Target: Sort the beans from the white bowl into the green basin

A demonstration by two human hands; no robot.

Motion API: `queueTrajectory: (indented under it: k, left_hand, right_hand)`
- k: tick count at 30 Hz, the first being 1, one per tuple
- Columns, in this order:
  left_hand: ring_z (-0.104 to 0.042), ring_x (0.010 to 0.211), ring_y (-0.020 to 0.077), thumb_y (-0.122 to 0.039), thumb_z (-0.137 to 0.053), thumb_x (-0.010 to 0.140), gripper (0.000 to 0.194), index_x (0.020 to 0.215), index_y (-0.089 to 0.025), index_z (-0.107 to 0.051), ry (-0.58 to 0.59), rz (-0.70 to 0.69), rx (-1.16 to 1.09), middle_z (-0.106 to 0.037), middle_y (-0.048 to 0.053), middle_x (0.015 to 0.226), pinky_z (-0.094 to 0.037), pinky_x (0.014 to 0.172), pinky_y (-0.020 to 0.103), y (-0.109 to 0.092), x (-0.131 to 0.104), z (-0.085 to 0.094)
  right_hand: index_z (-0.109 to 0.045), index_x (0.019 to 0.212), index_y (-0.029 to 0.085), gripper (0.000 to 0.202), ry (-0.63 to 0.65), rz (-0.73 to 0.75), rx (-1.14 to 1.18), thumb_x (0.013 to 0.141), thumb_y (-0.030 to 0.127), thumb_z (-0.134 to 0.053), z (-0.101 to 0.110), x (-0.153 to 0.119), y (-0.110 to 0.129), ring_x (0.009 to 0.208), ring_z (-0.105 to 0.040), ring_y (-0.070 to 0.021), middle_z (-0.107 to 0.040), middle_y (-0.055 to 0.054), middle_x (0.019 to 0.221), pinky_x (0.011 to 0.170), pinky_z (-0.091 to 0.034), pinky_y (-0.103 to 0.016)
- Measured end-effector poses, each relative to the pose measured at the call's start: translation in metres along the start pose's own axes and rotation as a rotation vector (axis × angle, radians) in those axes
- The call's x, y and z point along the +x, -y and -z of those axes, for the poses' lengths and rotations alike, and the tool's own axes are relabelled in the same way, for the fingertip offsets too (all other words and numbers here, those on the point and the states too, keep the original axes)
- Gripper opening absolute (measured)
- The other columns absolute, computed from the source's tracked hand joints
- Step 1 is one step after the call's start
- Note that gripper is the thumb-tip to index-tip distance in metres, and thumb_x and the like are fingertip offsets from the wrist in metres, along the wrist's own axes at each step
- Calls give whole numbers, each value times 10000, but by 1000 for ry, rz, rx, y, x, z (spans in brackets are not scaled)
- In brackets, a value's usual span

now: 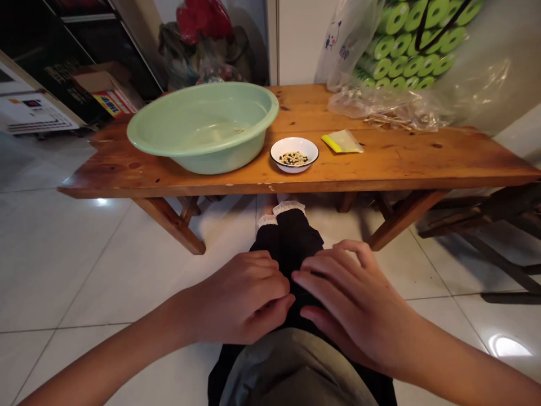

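Observation:
My left hand (249, 296) hangs over my lap, its fingers curled into a loose fist; nothing shows in it. Just to its right, my right hand (349, 299) has its fingers bent but apart, with nothing between thumb and fingers. The two hands are close together, with a narrow gap. Beyond them on the wooden bench (380, 163) stand a large pale green basin (220, 160) with a few small bits inside, a small white bowl (295, 144) with a dark rim holding dark and light beans, and a small clear packet (344, 141) with a yellow edge.
A clear plastic bag (393, 107) with green rolls is at the bench's back right. An open carton (105, 93) and a red bag (204, 21) lie behind the bench. Dark wooden furniture (499, 220) stands at right.

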State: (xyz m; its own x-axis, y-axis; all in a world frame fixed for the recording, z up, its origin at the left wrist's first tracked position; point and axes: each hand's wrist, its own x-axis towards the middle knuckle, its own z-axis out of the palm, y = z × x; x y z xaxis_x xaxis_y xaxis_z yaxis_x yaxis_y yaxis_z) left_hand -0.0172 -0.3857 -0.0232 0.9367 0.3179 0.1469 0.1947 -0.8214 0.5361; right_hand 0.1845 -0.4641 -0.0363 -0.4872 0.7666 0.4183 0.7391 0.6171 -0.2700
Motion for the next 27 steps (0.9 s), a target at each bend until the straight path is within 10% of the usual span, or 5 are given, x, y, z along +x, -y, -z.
queueTrajectory:
  k: [6,10,20,22,27]
  left_hand:
    - [-486,616,118,-227,-398,905,292,617,-193,-441,41,123,-558,-524,-2,606,-405,598,290,-3,-8,-13]
    - [-558,569,133,-419,-402,917,401,577,-208,-432,-74,153,-1149,-481,-8,521,-448,565,294,0,-12,-51]
    - [-428,313,95,-335,-405,839,395,472,-212,-330,-262,39,-1582,-293,-56,305,-401,440,260,0,-10,-92]
    - [-459,362,105,-294,-379,852,383,482,-208,-338,-345,100,-1426,-326,-48,343,-411,472,279,4,-19,-81]
    - [-542,661,171,-401,-463,881,267,783,-182,-579,-265,89,-94,-615,42,704,-431,634,357,2,-34,-47]
  right_hand:
    - [-558,760,176,168,143,-116,639,893,145,-461,-11,-1,5,639,-460,-117,-549,10,670,675,-343,-322]
    - [-596,762,198,217,9,-293,1089,925,181,-453,-24,-11,10,673,-506,-125,-626,0,684,701,-370,-321]
    - [-642,643,168,244,115,-605,1729,858,266,-584,-52,-37,9,600,-423,-114,-469,25,563,568,-286,-282]
    - [-644,641,162,247,158,-578,1694,859,261,-586,-51,-37,8,596,-429,-109,-469,28,555,583,-292,-285]
    - [-630,665,158,251,236,-596,1417,891,236,-553,-42,-33,11,632,-446,-92,-504,30,611,614,-315,-266]
